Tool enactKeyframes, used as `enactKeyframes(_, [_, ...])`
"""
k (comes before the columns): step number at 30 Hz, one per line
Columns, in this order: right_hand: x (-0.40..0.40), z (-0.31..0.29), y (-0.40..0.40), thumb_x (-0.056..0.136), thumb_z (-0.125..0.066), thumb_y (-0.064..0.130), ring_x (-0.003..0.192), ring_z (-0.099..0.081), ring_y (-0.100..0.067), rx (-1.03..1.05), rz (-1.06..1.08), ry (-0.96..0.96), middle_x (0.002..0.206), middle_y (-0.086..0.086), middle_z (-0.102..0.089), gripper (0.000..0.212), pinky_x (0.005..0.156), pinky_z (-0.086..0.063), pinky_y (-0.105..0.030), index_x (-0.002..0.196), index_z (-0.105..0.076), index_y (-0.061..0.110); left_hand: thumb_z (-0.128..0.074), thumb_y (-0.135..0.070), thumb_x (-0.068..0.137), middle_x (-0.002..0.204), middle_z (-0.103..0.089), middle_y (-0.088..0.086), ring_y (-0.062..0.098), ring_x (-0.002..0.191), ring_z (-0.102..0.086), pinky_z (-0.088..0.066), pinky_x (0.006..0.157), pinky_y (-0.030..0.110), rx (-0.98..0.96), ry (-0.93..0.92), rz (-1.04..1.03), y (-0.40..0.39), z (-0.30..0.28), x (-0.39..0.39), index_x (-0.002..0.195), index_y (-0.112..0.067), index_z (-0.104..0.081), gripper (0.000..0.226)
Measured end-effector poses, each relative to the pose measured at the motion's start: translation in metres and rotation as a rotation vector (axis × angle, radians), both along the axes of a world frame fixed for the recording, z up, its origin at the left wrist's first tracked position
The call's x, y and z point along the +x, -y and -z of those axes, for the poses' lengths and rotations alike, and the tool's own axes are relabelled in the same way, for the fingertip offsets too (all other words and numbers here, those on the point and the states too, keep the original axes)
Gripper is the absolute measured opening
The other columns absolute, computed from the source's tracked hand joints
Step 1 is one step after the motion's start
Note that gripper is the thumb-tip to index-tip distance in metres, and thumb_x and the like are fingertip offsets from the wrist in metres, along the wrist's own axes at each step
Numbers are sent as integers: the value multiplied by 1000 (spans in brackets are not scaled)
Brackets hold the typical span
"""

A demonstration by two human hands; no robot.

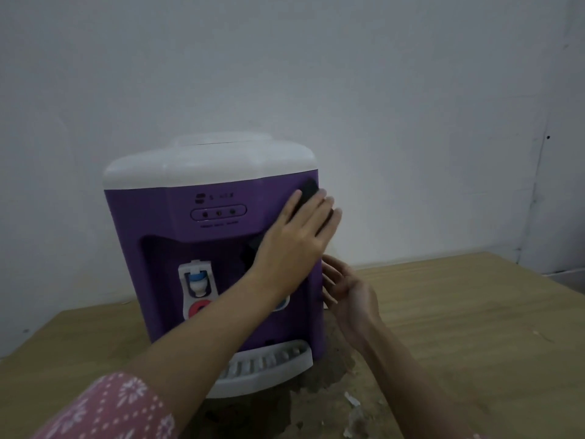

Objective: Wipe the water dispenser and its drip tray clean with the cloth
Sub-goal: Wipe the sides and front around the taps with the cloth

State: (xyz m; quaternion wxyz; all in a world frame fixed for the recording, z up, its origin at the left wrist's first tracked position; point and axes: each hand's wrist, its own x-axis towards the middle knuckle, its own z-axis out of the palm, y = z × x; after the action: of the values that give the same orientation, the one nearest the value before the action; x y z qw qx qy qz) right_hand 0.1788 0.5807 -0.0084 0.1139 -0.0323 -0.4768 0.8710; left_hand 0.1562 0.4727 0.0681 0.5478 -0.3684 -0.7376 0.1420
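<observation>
A purple water dispenser with a white top stands on a wooden table. Its white drip tray juts out at the bottom front. My left hand lies flat with straight fingers on a dark cloth, pressing it against the dispenser's upper right front. Most of the cloth is hidden under the hand; a corner shows above the fingertips and more below the wrist. My right hand is at the dispenser's right side with loosely spread fingers, holding nothing; whether it touches is unclear.
The wooden table extends to the right and front, with a dark stained patch and small white scraps near the dispenser's base. A blue tap and a red tap sit in the front recess. A pale wall rises close behind.
</observation>
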Motion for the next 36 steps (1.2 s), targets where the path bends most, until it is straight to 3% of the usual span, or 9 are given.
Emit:
enactKeyframes(8, [-1,5,4,81,-25,-8,61,-55,-19,-102,122,118,61,-8,-60,42,65,-46,-32,58,-58,6,-69,-22,65,96,-70,-8,10,101,-63,-37,104,31,-363,177,-34,-2,56,-1,95,-22,-71,31])
enactKeyframes(14, [-2,2,6,85,-27,-4,74,-61,-20,-73,134,148,79,-10,-65,37,61,-45,-26,79,-62,4,-31,-3,79,105,-70,7,22,106,-63,-45,97,41,-42,3,36,4,2,6,102,-9,-70,46])
enactKeyframes(18, [0,0,10,88,-27,-3,77,-61,-20,-43,136,132,85,-11,-66,36,63,-46,-26,81,-62,5,-33,-4,77,109,-69,9,23,110,-62,-46,96,43,11,8,-11,5,5,-2,104,-9,-70,46])
enactKeyframes(21, [10,-2,11,92,-30,1,76,-61,-19,-26,142,83,86,-12,-66,36,67,-49,-29,81,-64,8,-66,-12,69,106,-71,3,17,109,-62,-45,98,37,-60,223,-11,-12,47,5,101,-16,-71,33])
enactKeyframes(25, [31,3,17,99,-31,12,94,-63,-14,182,300,-160,108,-7,-64,33,75,-53,-25,119,-57,9,-54,4,83,136,-52,12,23,131,-42,-17,114,34,453,776,264,-32,66,28,130,-6,-50,48])
enactKeyframes(28, [41,5,23,100,-33,22,105,-60,-9,272,298,-392,117,-3,-61,36,85,-51,-19,132,-47,12,-39,-6,96,139,-45,-6,1,130,-37,-25,111,16,897,1001,547,-34,59,50,138,-20,-40,44])
enactKeyframes(31, [45,-3,28,94,-44,36,103,-61,-8,374,205,-458,114,0,-62,39,84,-52,-21,130,-45,22,-34,-18,98,134,-46,-17,-8,125,-41,-31,106,13,1009,1259,800,-15,53,64,135,-30,-39,40])
enactKeyframes(33, [44,-6,25,89,-53,28,93,-64,-8,428,187,-467,103,-1,-64,30,74,-53,-20,118,-46,27,-33,-22,91,130,-50,-17,-7,123,-44,-34,103,13,958,1245,833,5,51,66,135,-22,-42,44])
enactKeyframes(36, [32,-5,16,89,-57,18,84,-60,-6,915,417,-589,95,7,-62,22,70,-47,-12,110,-52,24,-42,-19,90,125,-53,-14,-2,119,-45,-38,101,22,1040,959,577,36,51,57,133,-20,-46,43])
